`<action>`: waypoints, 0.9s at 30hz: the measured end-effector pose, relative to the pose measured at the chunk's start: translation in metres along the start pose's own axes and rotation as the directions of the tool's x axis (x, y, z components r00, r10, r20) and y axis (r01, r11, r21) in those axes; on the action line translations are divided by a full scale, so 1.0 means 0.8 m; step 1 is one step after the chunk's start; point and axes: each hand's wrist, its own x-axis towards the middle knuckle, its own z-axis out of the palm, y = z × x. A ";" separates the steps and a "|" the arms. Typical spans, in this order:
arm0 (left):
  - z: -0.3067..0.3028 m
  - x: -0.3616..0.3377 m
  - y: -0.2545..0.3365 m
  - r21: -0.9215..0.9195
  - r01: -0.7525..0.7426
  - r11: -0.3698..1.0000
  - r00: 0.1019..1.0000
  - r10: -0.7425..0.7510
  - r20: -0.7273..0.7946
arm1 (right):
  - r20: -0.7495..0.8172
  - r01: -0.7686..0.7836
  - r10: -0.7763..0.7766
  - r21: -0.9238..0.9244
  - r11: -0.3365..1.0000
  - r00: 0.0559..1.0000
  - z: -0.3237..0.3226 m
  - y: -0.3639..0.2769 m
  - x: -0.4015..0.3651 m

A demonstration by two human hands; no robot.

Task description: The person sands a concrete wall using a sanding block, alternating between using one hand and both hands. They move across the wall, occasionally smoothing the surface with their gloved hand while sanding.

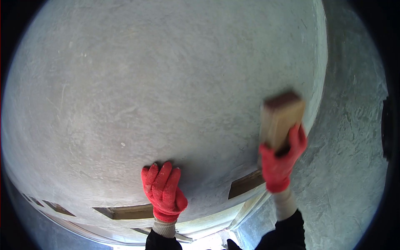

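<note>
My left hand (163, 192), in a red glove with a pale cuff, lies against the grey plastered surface (158, 96) at the lower middle. Its fingers are stretched out, slightly apart, and hold nothing. At the right, my right hand (284, 157), in a matching red glove, grips a wooden block (283, 118) with a dark reddish-brown end. The block is slightly blurred and is over the grey surface near its right edge. Thumb and fingers are around the block's lower part.
Rectangular openings (246, 184) run along the lower edge of the surface, with another opening (132, 212) beside my left hand. A rough grey wall (346, 166) stands at the right. Bright light shows at the bottom.
</note>
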 end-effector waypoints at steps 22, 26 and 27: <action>0.002 0.001 0.002 0.007 0.003 1.000 1.000 -0.003 -0.004 | -0.028 -0.019 0.018 -0.023 1.000 0.999 -0.007 0.015 -0.042; 0.003 0.001 0.001 -0.003 0.002 1.000 1.000 -0.002 -0.016 | 0.037 0.088 -0.085 -0.094 0.992 0.996 -0.001 0.003 0.057; 0.003 0.000 0.001 -0.009 -0.002 1.000 1.000 0.002 -0.016 | 0.003 0.060 -0.060 -0.033 0.998 0.998 0.010 -0.002 0.106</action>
